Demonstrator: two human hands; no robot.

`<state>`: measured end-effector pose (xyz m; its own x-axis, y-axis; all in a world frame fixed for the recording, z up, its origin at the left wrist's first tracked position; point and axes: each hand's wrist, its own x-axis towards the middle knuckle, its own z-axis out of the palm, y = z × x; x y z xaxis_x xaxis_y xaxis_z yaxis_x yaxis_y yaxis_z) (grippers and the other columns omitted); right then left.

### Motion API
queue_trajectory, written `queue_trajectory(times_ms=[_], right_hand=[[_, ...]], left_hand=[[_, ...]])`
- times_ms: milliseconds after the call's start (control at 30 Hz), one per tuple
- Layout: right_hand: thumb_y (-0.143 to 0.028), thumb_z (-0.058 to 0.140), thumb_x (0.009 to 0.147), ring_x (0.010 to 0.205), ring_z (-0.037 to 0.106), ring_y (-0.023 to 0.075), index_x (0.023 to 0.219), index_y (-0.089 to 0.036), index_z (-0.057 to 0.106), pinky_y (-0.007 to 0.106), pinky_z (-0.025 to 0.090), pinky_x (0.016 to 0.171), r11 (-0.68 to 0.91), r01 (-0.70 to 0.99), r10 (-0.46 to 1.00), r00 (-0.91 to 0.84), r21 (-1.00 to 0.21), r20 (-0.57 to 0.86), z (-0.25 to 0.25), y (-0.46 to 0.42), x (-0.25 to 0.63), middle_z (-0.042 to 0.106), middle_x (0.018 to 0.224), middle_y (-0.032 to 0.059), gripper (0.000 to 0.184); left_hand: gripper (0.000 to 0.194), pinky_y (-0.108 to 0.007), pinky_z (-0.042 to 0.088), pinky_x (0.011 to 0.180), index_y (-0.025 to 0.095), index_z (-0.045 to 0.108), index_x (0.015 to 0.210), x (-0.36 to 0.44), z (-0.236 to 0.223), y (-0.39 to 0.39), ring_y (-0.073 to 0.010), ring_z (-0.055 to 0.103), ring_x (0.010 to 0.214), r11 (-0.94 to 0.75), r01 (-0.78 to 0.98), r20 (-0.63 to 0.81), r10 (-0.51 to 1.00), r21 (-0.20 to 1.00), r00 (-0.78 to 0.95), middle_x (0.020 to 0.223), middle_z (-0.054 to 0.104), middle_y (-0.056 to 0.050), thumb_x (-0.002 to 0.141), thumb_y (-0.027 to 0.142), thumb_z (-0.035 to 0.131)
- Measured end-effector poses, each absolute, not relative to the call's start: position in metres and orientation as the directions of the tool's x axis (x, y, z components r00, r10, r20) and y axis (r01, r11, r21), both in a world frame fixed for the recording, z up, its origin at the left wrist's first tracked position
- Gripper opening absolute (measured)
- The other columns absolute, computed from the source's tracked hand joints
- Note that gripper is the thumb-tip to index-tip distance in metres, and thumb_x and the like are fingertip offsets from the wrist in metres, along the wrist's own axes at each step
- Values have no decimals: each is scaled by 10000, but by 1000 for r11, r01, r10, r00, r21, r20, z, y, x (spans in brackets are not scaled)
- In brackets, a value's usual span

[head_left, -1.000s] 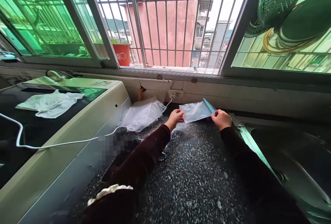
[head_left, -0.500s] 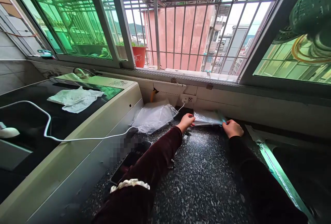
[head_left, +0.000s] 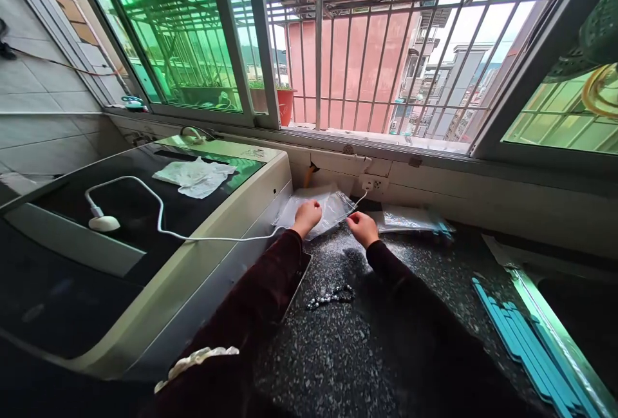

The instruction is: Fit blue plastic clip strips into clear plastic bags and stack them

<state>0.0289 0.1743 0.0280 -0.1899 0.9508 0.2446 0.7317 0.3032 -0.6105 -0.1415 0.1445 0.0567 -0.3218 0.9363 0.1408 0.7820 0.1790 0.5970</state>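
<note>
A pile of clear plastic bags (head_left: 333, 212) lies against the side of the pale appliance, beneath the wall outlet. Over it is my left hand (head_left: 308, 217), its fingers curled closed on the bag plastic. My right hand (head_left: 363, 228) pinches at the right edge of the same plastic; the fingertips are small and partly hidden. Just right of that hand, a flat clear packet (head_left: 410, 218) with teal pieces at its right end rests by the wall.
Several teal strips (head_left: 526, 341) lie on the speckled counter (head_left: 333, 366) at the right. A beaded bracelet (head_left: 333, 297) and a partly covered phone (head_left: 297, 286) sit nearer. On the appliance (head_left: 261, 192) are a crumpled tissue (head_left: 197, 176) and a white cable (head_left: 161, 212).
Both hands have left the packet with teal pieces and moved left to the plastic bags. The view has turned so that the bracelet and the teal strips now show.
</note>
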Motion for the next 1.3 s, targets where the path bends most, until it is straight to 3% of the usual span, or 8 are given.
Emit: queue_trajectory(times_ms=[167, 333, 467, 567, 767, 900, 1000, 1300], right_hand=[[-296, 581, 716, 651, 607, 158, 640, -168, 657, 229, 421, 589, 225, 673, 967, -243, -705, 77, 16, 176, -25, 660, 635, 40, 167], [-314, 566, 765, 585, 586, 169, 581, -150, 636, 263, 454, 583, 111, 630, 964, -256, -768, -70, 9, 181, -40, 594, 525, 46, 257], [-318, 563, 822, 778, 610, 180, 905, -99, 641, 321, 506, 702, 17, 578, 947, -272, -816, -173, 10, 177, -49, 648, 868, 93, 246], [-341, 514, 871, 977, 569, 181, 1145, -160, 523, 390, 496, 824, -44, 530, 930, -288, -847, -228, 15, 173, -55, 553, 1152, 78, 329], [-344, 519, 868, 993, 564, 187, 1164, -159, 510, 400, 495, 828, -115, 441, 925, -280, -890, -258, 32, 169, -53, 543, 1168, 78, 349], [-264, 573, 827, 706, 587, 113, 928, -99, 596, 264, 500, 634, -97, 371, 946, -255, -923, -202, 50, 164, -41, 623, 855, 43, 194], [-130, 606, 728, 428, 422, 36, 604, -110, 541, 177, 356, 437, -55, 313, 964, -232, -948, -133, 66, 158, -30, 508, 501, -37, 142], [-113, 608, 641, 378, 354, 22, 536, -131, 512, 161, 269, 381, 16, 232, 969, -243, -973, -42, 108, 137, 15, 458, 413, -59, 144]], left_hand=[[308, -395, 380, 931, 125, 652, 1009, -158, 53, 118, -301, 505, 1106, 210, 904, 150, 948, 372, -282, 1116, 596, -174, 744, 178, 504], [306, -382, 392, 915, 125, 654, 1014, -159, 50, 107, -292, 520, 1085, 168, 950, 122, 971, 263, -206, 1087, 614, -169, 759, 194, 500], [295, -357, 407, 883, 150, 652, 1020, -159, 48, 103, -283, 536, 1065, 124, 963, 98, 984, 241, -151, 1069, 633, -149, 771, 220, 511], [316, -340, 397, 888, 173, 630, 1062, -161, 45, 101, -279, 525, 1085, 104, 966, 79, 989, 238, -126, 1097, 625, -136, 780, 276, 534], [557, -350, 352, 937, 172, 496, 1226, -160, 44, 96, -277, 458, 1148, 28, 971, 155, 986, 236, -66, 1238, 532, -130, 735, 405, 617], [446, -360, 356, 908, 152, 528, 1175, -155, 49, 94, -278, 469, 1099, 12, 986, 205, 978, 166, -46, 1179, 544, -135, 764, 314, 581], [368, -354, 359, 891, 147, 551, 1139, -154, 55, 93, -268, 474, 1079, -14, 994, 237, 972, 113, -13, 1154, 546, -132, 791, 265, 528], [306, -335, 376, 856, 142, 593, 1077, -151, 75, 82, -246, 489, 1035, -43, 998, 283, 959, 36, 31, 1111, 551, -129, 816, 254, 480]])
